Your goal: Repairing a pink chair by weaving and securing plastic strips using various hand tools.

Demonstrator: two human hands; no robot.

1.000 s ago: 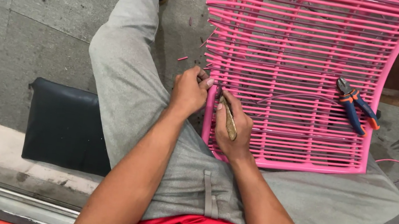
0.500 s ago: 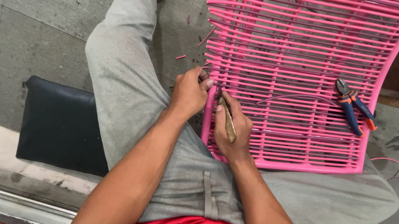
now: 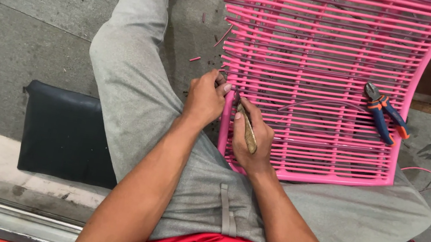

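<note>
1. I am sitting with a pink woven frame (image 3: 327, 69) lying across my lap, its left edge just in front of both my hands.
2. My left hand (image 3: 205, 97) is curling closed around the frame's left edge bar, thumb and fingertips pinching near a strand end; what exactly sits between the fingertips is too small to tell.
3. My right hand (image 3: 252, 138) is gripping a worn wooden-handled tool (image 3: 248, 130), fingers wrapped shut on the handle, its tip pointing up toward the frame edge right beside my left thumb.
4. A pair of cutting pliers (image 3: 385, 112) with blue and orange handles is lying on the frame's strands, well apart to the right of my hands.
5. A black cushion (image 3: 63, 134) is sitting under my left leg on the concrete floor (image 3: 12, 20), and short pink cord scraps (image 3: 195, 58) are lying scattered near my knee.
</note>
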